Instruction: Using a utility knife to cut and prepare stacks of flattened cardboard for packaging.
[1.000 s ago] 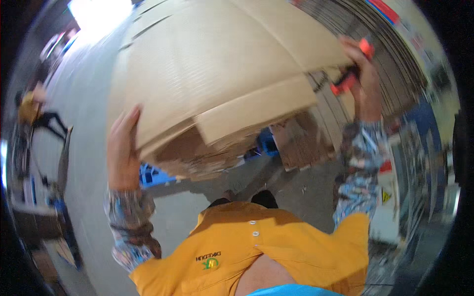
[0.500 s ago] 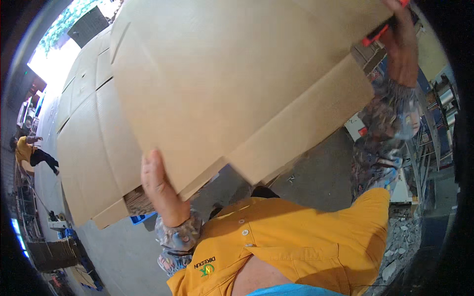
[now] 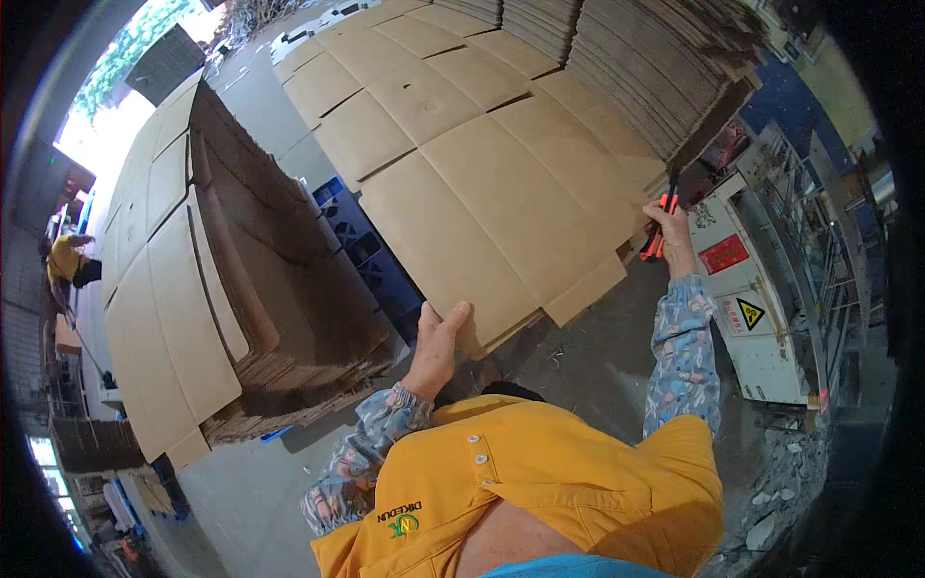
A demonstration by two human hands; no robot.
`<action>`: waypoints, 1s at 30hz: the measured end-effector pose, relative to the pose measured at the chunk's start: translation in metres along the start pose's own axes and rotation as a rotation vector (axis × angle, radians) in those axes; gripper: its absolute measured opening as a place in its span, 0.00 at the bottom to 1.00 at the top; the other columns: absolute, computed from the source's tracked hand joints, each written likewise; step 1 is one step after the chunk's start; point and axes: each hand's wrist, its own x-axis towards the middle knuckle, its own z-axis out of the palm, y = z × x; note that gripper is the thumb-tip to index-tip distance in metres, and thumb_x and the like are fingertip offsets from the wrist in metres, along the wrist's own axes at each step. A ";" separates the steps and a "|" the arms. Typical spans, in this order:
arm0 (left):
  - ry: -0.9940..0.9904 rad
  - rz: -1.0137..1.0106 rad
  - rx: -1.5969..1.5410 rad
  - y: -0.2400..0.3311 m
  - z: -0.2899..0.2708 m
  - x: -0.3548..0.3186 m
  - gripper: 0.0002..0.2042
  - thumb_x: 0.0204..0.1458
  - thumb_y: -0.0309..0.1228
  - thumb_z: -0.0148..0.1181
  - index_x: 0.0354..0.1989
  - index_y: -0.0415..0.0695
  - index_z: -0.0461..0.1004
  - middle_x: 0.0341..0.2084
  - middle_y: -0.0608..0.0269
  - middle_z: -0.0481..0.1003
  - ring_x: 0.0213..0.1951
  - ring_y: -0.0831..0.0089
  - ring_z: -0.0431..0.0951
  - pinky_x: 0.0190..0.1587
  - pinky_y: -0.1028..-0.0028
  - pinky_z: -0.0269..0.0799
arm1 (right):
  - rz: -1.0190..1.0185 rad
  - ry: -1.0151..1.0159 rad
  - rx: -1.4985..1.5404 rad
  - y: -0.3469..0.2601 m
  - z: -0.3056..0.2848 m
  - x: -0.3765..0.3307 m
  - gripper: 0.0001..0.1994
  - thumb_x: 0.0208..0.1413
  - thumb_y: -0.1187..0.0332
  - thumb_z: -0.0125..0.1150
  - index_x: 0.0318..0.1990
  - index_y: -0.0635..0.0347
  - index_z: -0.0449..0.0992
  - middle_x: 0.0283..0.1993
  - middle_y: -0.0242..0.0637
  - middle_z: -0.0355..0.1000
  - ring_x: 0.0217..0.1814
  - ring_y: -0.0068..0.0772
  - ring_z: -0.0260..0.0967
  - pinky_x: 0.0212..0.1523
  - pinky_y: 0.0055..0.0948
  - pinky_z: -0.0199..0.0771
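A flat brown cardboard sheet (image 3: 458, 217), creased and slotted, lies across the middle, sloping from the back left to near my body. My left hand (image 3: 436, 352) grips its near corner, thumb on top and fingers mostly hidden under the edge. At the sheet's right edge, my right hand (image 3: 677, 234) is closed around a red-and-black handled tool (image 3: 660, 226), which looks like pliers. That hand's fingers touch or nearly touch the cardboard; whether they also pinch it I cannot tell.
A tall stack of cardboard sheets (image 3: 279, 260) stands at the left, another stack (image 3: 655, 67) at the back right. Blue plastic pallets (image 3: 361, 246) show between. At the right is a white machine cabinet (image 3: 761, 318) beside rubble (image 3: 785, 491). Another person (image 3: 69, 260) works far left.
The cardboard sheet has come down from in front of my view and lies lower, baring both stacks. My left hand has moved right; my right hand has come down and inward with the tool.
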 end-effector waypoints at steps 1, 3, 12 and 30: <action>-0.030 -0.054 0.008 -0.004 0.000 0.001 0.18 0.48 0.30 0.54 0.45 0.37 0.58 0.40 0.59 0.66 0.42 0.71 0.66 0.45 0.73 0.62 | -0.056 -0.019 0.000 -0.001 -0.005 0.007 0.06 0.41 0.72 0.60 0.26 0.59 0.68 0.20 0.27 0.64 0.20 0.19 0.62 0.23 0.19 0.62; -0.052 -0.106 0.019 -0.010 -0.007 0.009 0.19 0.48 0.31 0.54 0.46 0.37 0.57 0.40 0.59 0.66 0.42 0.71 0.66 0.45 0.72 0.62 | -0.052 -0.022 0.001 -0.010 -0.008 0.006 0.06 0.41 0.72 0.60 0.26 0.58 0.68 0.20 0.27 0.64 0.21 0.19 0.62 0.23 0.19 0.62; 0.082 0.137 -0.044 -0.013 -0.001 0.079 0.29 0.48 0.27 0.53 0.53 0.41 0.41 0.44 0.54 0.59 0.46 0.66 0.63 0.48 0.70 0.62 | -0.047 0.057 -0.037 0.030 -0.046 0.028 0.06 0.41 0.74 0.60 0.26 0.59 0.68 0.21 0.27 0.65 0.19 0.20 0.62 0.19 0.19 0.61; -0.058 0.304 0.228 -0.012 0.073 0.178 0.27 0.47 0.26 0.54 0.50 0.35 0.43 0.32 0.54 0.66 0.30 0.70 0.72 0.27 0.76 0.70 | -0.086 0.246 -0.363 0.016 -0.007 -0.039 0.09 0.46 0.67 0.59 0.31 0.62 0.71 0.22 0.28 0.66 0.20 0.18 0.62 0.19 0.20 0.61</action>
